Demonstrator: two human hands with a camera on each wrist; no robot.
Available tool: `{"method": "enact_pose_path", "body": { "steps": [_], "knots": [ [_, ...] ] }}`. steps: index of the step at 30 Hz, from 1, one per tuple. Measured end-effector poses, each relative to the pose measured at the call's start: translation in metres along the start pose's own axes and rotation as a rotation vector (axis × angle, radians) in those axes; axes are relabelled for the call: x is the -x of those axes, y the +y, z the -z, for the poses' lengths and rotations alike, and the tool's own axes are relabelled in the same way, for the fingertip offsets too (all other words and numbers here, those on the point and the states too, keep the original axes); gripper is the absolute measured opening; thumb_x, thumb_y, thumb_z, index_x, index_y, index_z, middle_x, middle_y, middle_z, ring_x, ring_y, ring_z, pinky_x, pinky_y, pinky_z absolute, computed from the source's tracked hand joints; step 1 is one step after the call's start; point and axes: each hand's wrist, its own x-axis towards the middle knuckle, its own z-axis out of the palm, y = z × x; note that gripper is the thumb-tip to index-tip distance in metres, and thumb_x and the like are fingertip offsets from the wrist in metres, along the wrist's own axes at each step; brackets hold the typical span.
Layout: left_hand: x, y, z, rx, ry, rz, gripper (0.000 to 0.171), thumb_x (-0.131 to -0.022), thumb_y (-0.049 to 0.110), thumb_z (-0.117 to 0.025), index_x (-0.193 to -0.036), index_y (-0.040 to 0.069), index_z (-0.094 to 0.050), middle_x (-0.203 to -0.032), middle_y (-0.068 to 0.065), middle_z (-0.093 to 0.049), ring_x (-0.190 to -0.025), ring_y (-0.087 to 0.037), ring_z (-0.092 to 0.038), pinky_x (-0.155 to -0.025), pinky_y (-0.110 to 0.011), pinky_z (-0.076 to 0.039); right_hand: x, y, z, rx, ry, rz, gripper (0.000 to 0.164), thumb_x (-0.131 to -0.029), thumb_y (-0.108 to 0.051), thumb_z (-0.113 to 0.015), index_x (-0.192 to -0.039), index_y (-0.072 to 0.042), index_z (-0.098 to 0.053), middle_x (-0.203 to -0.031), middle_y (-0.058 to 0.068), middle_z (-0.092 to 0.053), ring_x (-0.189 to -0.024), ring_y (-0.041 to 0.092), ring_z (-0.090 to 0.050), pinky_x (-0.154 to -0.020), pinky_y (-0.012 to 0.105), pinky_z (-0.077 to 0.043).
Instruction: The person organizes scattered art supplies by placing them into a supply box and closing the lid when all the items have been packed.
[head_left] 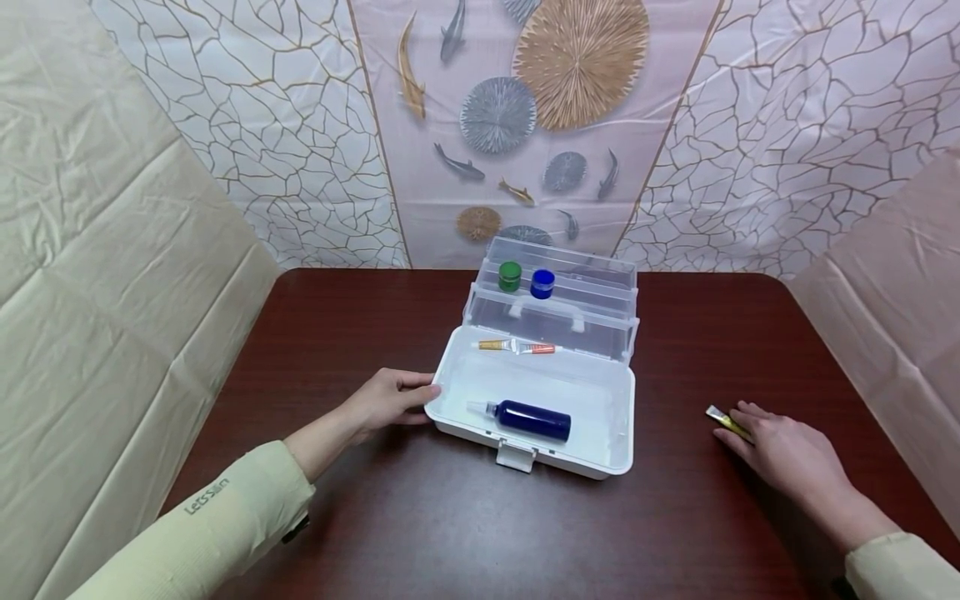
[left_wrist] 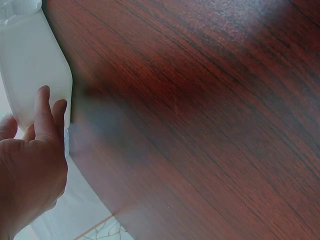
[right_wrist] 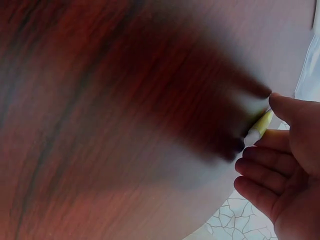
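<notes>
My left hand (head_left: 384,402) holds the left corner of a white plastic box (head_left: 622,433), thumb over the rim and fingers along the outside wall. In the left wrist view those fingers (left_wrist: 45,115) lie against the box's side. Inside the box are a dark blue bottle (head_left: 534,420) with a clear nozzle, lying on its side, a gold tube (head_left: 493,345) and an orange-red tube (head_left: 538,349). To the right of the box, my right hand (head_left: 791,446) pinches a small yellow paint tube (head_left: 737,425) between thumb and index finger, low over the table. Its white cap (right_wrist: 252,137) shows in the right wrist view.
The box's clear lid (head_left: 558,329) is swung open toward the back. A green jar (head_left: 510,276) and a blue jar (head_left: 542,283) appear in the clear part at the back. The dark wooden table (head_left: 352,321) ends at a patterned cloth backdrop (head_left: 300,167).
</notes>
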Motion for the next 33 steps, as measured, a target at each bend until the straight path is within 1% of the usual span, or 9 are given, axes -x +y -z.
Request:
{"method": "enact_pose_path", "body": {
  "steps": [2, 5, 8, 14, 18, 21, 24, 29, 33],
  "knots": [
    [0.000, 0.000, 0.000, 0.003, 0.002, -0.001, 0.044, -0.105, 0.008, -0.069, -0.145, -0.008, -0.061, -0.138, -0.027, -0.066, -0.113, -0.028, -0.071, -0.092, -0.039, -0.066, 0.002, 0.002, -0.002, -0.003, 0.034, 0.015, 0.029, -0.084, -0.015, -0.086, -0.105, 0.003, -0.080, -0.110, 0.035, -0.074, -0.092, 0.049, -0.075, -0.066, 0.063, -0.060],
    [0.000, 0.000, 0.000, 0.001, 0.004, 0.001, 0.044, -0.105, 0.008, -0.069, -0.145, -0.007, -0.061, -0.138, -0.026, -0.067, -0.113, -0.028, -0.071, -0.092, -0.039, -0.066, 0.004, 0.003, -0.004, -0.002, 0.054, 0.027, 0.025, -0.085, -0.012, -0.085, -0.103, 0.003, -0.079, -0.108, 0.032, -0.075, -0.094, 0.047, -0.076, -0.065, 0.061, -0.060],
    [0.001, 0.001, 0.000, -0.002, 0.006, 0.007, 0.044, -0.105, 0.008, -0.069, -0.146, -0.007, -0.061, -0.139, -0.027, -0.066, -0.114, -0.028, -0.071, -0.092, -0.039, -0.066, 0.007, 0.003, -0.003, -0.003, 0.059, 0.028, 0.027, -0.083, -0.009, -0.085, -0.105, 0.004, -0.080, -0.109, 0.029, -0.076, -0.095, 0.045, -0.076, -0.062, 0.059, -0.059],
    [0.001, 0.002, 0.000, -0.001, 0.011, 0.012, 0.044, -0.105, 0.008, -0.069, -0.146, -0.007, -0.061, -0.139, -0.027, -0.066, -0.113, -0.028, -0.071, -0.092, -0.039, -0.066, 0.010, 0.004, -0.002, -0.004, 0.056, 0.016, 0.027, -0.083, -0.009, -0.084, -0.107, 0.002, -0.081, -0.112, 0.026, -0.077, -0.089, 0.045, -0.077, -0.054, 0.056, -0.056],
    [0.001, 0.001, 0.001, 0.000, 0.007, 0.003, 0.044, -0.106, 0.008, -0.069, -0.145, -0.008, -0.061, -0.139, -0.028, -0.066, -0.114, -0.028, -0.071, -0.092, -0.039, -0.066, 0.012, 0.004, -0.003, 0.005, 0.071, 0.038, 0.028, -0.082, -0.009, -0.084, -0.108, 0.002, -0.081, -0.111, 0.024, -0.078, -0.088, 0.043, -0.077, -0.053, 0.056, -0.056],
    [0.001, 0.000, 0.001, 0.002, -0.004, -0.013, 0.043, -0.106, 0.008, -0.068, -0.145, -0.009, -0.060, -0.140, -0.029, -0.065, -0.116, -0.029, -0.070, -0.093, -0.040, -0.065, 0.012, 0.005, -0.004, 0.007, 0.079, 0.038, 0.029, -0.082, -0.008, -0.084, -0.109, 0.002, -0.081, -0.111, 0.024, -0.078, -0.087, 0.043, -0.077, -0.052, 0.056, -0.055],
    [0.000, 0.000, 0.001, 0.004, -0.011, -0.022, 0.043, -0.107, 0.007, -0.067, -0.145, -0.010, -0.060, -0.141, -0.030, -0.064, -0.117, -0.030, -0.069, -0.094, -0.041, -0.065, 0.012, 0.007, -0.005, 0.005, 0.094, 0.039, 0.030, -0.081, -0.007, -0.084, -0.109, 0.003, -0.081, -0.110, 0.023, -0.078, -0.083, 0.043, -0.077, -0.050, 0.056, -0.054],
    [0.000, 0.000, 0.000, 0.000, -0.004, -0.018, 0.043, -0.106, 0.007, -0.067, -0.145, -0.010, -0.059, -0.141, -0.030, -0.064, -0.115, -0.029, -0.070, -0.094, -0.041, -0.065, 0.011, 0.010, -0.006, 0.006, 0.137, 0.058, 0.028, -0.081, -0.006, -0.084, -0.108, 0.002, -0.081, -0.108, 0.023, -0.079, -0.076, 0.042, -0.076, -0.044, 0.055, -0.050],
    [0.001, 0.001, -0.001, 0.003, -0.003, -0.018, 0.042, -0.106, 0.006, -0.066, -0.145, -0.010, -0.059, -0.140, -0.030, -0.064, -0.113, -0.028, -0.071, -0.095, -0.043, -0.065, 0.010, 0.012, -0.006, 0.004, 0.155, 0.058, 0.026, -0.083, -0.006, -0.083, -0.108, 0.002, -0.080, -0.107, 0.023, -0.079, -0.073, 0.041, -0.075, -0.043, 0.056, -0.048]
  ]
}}
